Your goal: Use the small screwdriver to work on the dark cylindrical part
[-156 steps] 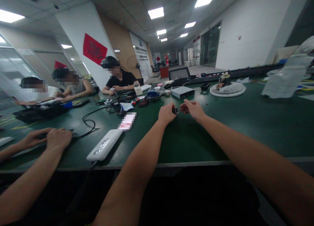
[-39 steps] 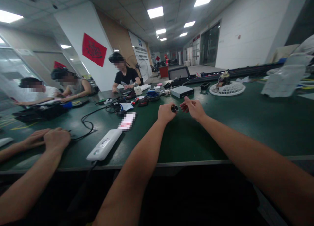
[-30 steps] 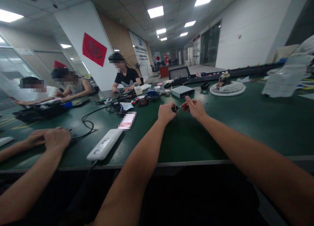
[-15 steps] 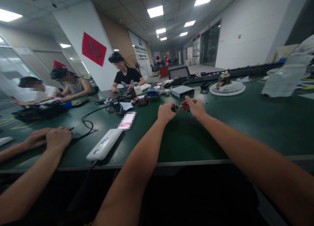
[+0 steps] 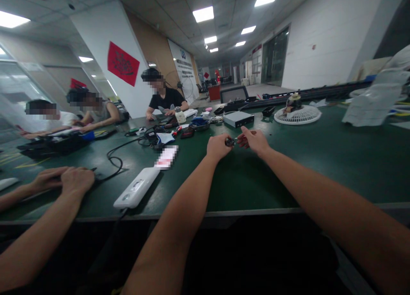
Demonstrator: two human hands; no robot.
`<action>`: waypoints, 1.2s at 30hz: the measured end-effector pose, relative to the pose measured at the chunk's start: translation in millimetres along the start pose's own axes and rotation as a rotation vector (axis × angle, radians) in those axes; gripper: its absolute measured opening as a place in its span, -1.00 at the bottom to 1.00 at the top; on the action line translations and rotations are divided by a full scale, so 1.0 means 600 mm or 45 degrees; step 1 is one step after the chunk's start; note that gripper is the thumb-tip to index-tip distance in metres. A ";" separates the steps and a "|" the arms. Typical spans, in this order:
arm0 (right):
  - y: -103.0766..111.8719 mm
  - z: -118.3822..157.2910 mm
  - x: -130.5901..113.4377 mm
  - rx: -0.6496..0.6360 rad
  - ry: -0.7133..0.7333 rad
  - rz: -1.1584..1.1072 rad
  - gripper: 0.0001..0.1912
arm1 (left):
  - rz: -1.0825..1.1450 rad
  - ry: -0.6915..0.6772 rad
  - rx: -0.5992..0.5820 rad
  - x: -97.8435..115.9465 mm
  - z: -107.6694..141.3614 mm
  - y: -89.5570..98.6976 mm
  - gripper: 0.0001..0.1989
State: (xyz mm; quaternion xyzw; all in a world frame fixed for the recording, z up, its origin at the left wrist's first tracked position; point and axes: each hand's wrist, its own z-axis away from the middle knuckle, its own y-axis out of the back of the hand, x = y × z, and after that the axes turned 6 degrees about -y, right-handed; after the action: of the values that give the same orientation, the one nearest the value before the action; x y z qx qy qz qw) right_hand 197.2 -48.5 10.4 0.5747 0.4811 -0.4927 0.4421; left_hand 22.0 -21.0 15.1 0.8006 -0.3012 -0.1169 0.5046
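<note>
Over the green table, my left hand (image 5: pixel 217 147) is closed around a small dark cylindrical part (image 5: pixel 228 142) whose round end faces right. Close beside it on the right, my right hand (image 5: pixel 255 143) has its fingers pinched on a thin, shiny metal piece (image 5: pixel 236 139). The tip of that piece points at the cylindrical part; whether the two touch, I cannot tell. My right fingers hide most of the thin piece. Just beyond both hands lies a grey metal box (image 5: pixel 238 119).
A white power strip (image 5: pixel 137 188) and a phone (image 5: pixel 166 157) lie to the left, near black cables (image 5: pixel 114 158) and assorted parts. A fan grille with motor (image 5: pixel 297 114) sits at right. A co-worker's hands (image 5: pixel 68 179) occupy the left edge; other people sit across the table.
The dark cylindrical part has turned slightly in my left hand, so its round end shows less openly. My right hand has shifted very little.
</note>
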 end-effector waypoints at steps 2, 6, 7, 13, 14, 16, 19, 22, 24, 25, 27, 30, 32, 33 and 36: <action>0.001 0.000 -0.001 -0.010 -0.032 -0.052 -0.42 | 0.013 -0.001 0.015 -0.001 0.000 -0.001 -0.69; 0.002 -0.003 0.003 0.007 -0.069 -0.019 -0.44 | 0.030 0.010 0.009 -0.001 0.001 -0.005 -0.70; 0.002 -0.004 0.004 0.012 -0.074 0.005 -0.45 | 0.029 0.000 -0.005 -0.001 0.001 -0.006 -0.70; 0.007 -0.007 0.004 0.028 -0.180 -0.090 -0.40 | -0.011 -0.044 -0.025 -0.004 0.001 -0.008 -0.67; 0.008 -0.007 0.004 0.030 -0.200 -0.134 -0.40 | -0.013 -0.054 -0.028 -0.004 0.001 -0.008 -0.67; 0.010 -0.008 0.005 0.038 -0.218 -0.190 -0.42 | -0.016 -0.067 -0.038 -0.004 0.001 -0.008 -0.67; 0.007 -0.012 0.010 0.072 -0.167 -0.119 -0.48 | -0.043 -0.067 -0.056 -0.002 0.002 -0.006 -0.65; 0.005 -0.015 0.015 0.111 -0.058 -0.004 -0.46 | -0.065 -0.060 -0.049 0.001 0.002 -0.006 -0.64; 0.006 -0.015 0.014 0.148 0.003 0.026 -0.41 | -0.055 -0.048 -0.027 0.001 0.001 -0.008 -0.65; 0.008 -0.015 0.014 0.171 0.031 0.039 -0.39 | -0.044 -0.034 -0.013 -0.001 0.001 -0.009 -0.65; 0.013 -0.014 0.013 0.205 0.086 0.103 -0.42 | -0.022 0.001 0.021 -0.004 0.001 -0.011 -0.63; 0.020 -0.012 0.017 0.206 0.185 0.468 -0.63 | 0.012 0.040 0.071 -0.009 0.001 -0.015 -0.58; 0.021 -0.012 0.023 0.203 0.248 0.848 -0.80 | 0.027 0.060 0.085 -0.011 0.001 -0.016 -0.62; 0.020 -0.011 0.027 0.202 0.264 1.003 -0.84 | 0.030 0.073 0.084 -0.011 0.001 -0.016 -0.64; 0.016 -0.010 0.034 0.172 0.271 1.225 -0.86 | 0.015 0.119 0.057 -0.007 0.001 -0.014 -0.67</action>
State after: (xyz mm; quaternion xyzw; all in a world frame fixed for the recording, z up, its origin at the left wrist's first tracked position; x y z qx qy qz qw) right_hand 208.5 -41.6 -8.6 0.8060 0.1708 -0.2013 0.5297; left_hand 21.5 -16.2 6.8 0.8145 -0.2847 -0.0695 0.5007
